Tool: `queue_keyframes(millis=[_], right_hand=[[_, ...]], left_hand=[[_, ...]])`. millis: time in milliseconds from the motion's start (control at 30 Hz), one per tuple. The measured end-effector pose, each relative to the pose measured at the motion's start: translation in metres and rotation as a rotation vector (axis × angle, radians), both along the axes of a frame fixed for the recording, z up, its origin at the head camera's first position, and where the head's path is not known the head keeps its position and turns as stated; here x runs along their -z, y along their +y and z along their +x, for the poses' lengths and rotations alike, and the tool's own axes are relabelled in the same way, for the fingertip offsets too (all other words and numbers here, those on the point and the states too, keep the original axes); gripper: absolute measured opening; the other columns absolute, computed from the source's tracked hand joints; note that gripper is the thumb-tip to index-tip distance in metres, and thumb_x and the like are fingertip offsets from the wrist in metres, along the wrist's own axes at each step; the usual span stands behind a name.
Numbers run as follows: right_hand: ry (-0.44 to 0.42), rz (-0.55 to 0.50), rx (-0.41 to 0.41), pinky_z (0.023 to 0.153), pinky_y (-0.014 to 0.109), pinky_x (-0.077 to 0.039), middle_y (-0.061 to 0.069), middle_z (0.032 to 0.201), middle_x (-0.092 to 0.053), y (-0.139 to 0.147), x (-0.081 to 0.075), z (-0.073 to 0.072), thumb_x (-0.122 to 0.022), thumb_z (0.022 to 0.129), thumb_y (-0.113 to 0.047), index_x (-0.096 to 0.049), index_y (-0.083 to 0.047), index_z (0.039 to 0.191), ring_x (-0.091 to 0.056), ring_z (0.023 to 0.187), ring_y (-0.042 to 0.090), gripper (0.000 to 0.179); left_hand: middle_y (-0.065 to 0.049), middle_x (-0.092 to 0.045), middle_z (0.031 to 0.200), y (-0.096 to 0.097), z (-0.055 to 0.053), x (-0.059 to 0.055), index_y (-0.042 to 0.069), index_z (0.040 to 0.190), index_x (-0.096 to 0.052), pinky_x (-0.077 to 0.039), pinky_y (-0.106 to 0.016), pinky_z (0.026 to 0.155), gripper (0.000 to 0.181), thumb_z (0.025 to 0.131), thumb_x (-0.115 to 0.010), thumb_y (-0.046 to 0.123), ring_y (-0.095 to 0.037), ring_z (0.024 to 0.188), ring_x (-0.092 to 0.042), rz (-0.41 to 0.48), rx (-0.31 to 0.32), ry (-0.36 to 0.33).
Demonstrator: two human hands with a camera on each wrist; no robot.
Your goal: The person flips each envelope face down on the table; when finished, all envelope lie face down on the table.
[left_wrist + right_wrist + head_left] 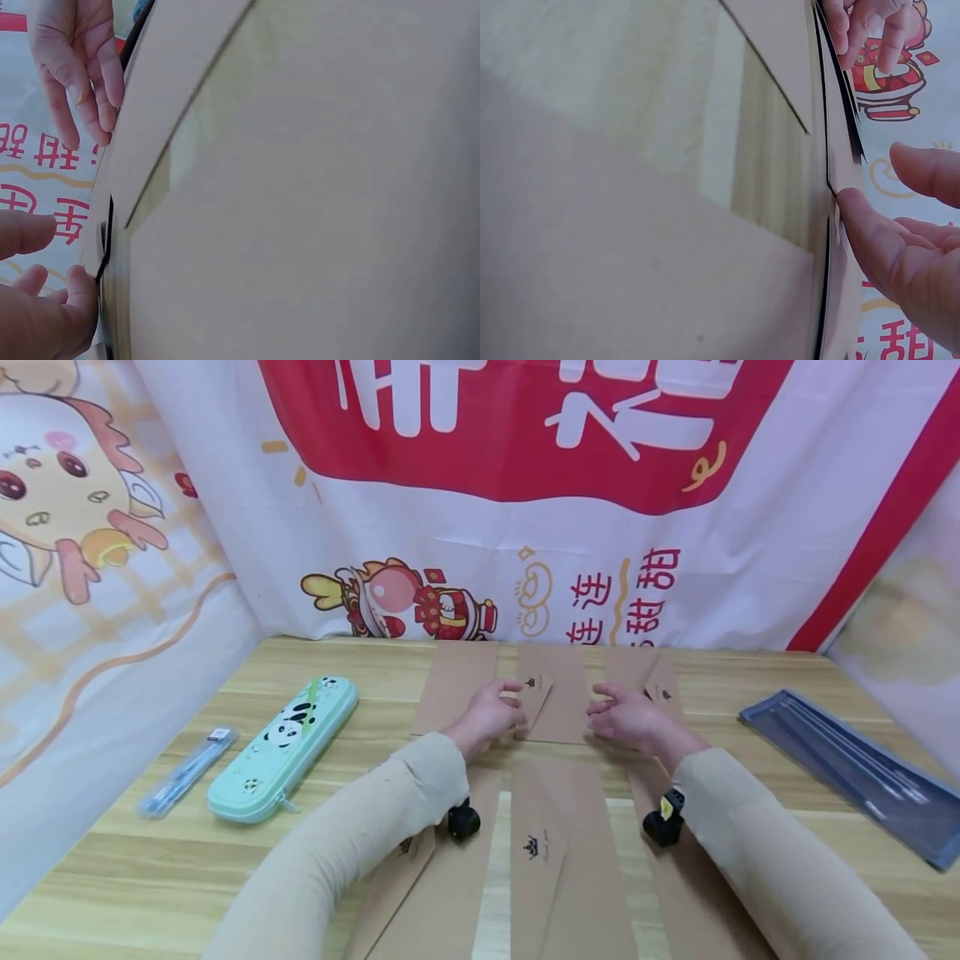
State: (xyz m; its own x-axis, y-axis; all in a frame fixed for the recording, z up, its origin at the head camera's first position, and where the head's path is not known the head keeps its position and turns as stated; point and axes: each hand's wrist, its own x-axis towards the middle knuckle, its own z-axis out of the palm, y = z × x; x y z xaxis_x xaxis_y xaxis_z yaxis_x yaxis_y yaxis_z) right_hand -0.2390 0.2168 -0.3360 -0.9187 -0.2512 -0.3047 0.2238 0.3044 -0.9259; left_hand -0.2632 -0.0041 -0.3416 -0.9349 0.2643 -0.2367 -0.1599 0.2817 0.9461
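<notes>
Brown paper envelopes lie on the wooden table in a back row and a front row. My left hand (491, 714) is over the right edge of the back-left envelope (453, 685), near the back-middle envelope (562, 714), whose pointed flap carries a small dark crown print. My right hand (630, 718) is over the lower part of the back-right envelope (626, 668). Both hands have loosely bent fingers with nothing between them; contact with the paper cannot be told. Nearer me lie the front-middle envelope (592, 877), front-left envelope (457, 877) and front-right envelope (697, 893), the outer two partly hidden by my sleeves.
At left are a mint panda pencil case (288, 747) and a clear packet of blue pens (187, 774). A dark blue translucent pouch (847, 768) with slim sticks inside lies at right. A printed cloth (420, 527) hangs along the table's back edge.
</notes>
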Motion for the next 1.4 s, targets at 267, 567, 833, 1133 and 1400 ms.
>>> queue_keyframes(millis=[267,567,833,1133,1400], right_hand=[[-0.024,-0.015,-0.002,0.108,0.045,-0.031,0.034,0.144,-0.020,-0.003,-0.001,-0.004,-0.043,0.087,0.010,0.001,0.002,0.146,-0.029,0.132,0.042,0.074],[-0.005,-0.002,0.009,0.106,0.042,-0.035,0.033,0.142,-0.025,-0.012,0.002,-0.008,-0.045,0.088,0.008,-0.002,0.004,0.146,-0.035,0.129,0.040,0.073],[0.029,0.030,-0.026,0.103,0.038,-0.040,0.032,0.142,-0.029,-0.027,0.002,-0.011,-0.049,0.087,0.006,-0.005,0.006,0.145,-0.043,0.123,0.037,0.074],[0.015,-0.007,-0.027,0.102,0.039,-0.041,0.032,0.142,-0.029,-0.048,0.000,-0.015,-0.051,0.085,0.009,-0.006,0.004,0.146,-0.043,0.122,0.040,0.076],[-0.011,-0.055,-0.044,0.102,0.040,-0.040,0.032,0.142,-0.029,-0.066,0.002,-0.016,-0.050,0.087,0.009,-0.006,0.004,0.146,-0.043,0.123,0.039,0.074]], left_hand=[[-0.016,-0.051,0.127,0.001,0.000,0.001,0.009,0.130,-0.048,-0.052,-0.029,0.075,0.056,0.078,-0.059,-0.009,-0.024,0.097,-0.057,0.074,-0.056,0.016],[-0.016,-0.052,0.125,-0.002,0.003,-0.003,0.008,0.127,-0.050,-0.047,-0.023,0.058,0.060,0.072,-0.055,-0.014,-0.014,0.066,-0.051,0.105,-0.120,0.044],[-0.016,-0.055,0.116,-0.010,0.004,-0.011,0.003,0.122,-0.053,-0.053,-0.026,0.076,0.057,0.070,-0.053,-0.020,-0.021,0.097,-0.052,0.121,-0.191,0.120],[-0.013,-0.054,0.115,-0.026,0.004,-0.015,0.001,0.119,-0.053,-0.052,-0.026,0.083,0.053,0.072,-0.049,-0.022,-0.022,0.104,-0.050,0.144,-0.226,0.151],[-0.013,-0.055,0.114,-0.037,0.006,-0.023,0.000,0.118,-0.053,-0.051,-0.026,0.085,0.050,0.072,-0.049,-0.020,-0.021,0.105,-0.051,0.158,-0.213,0.217]])
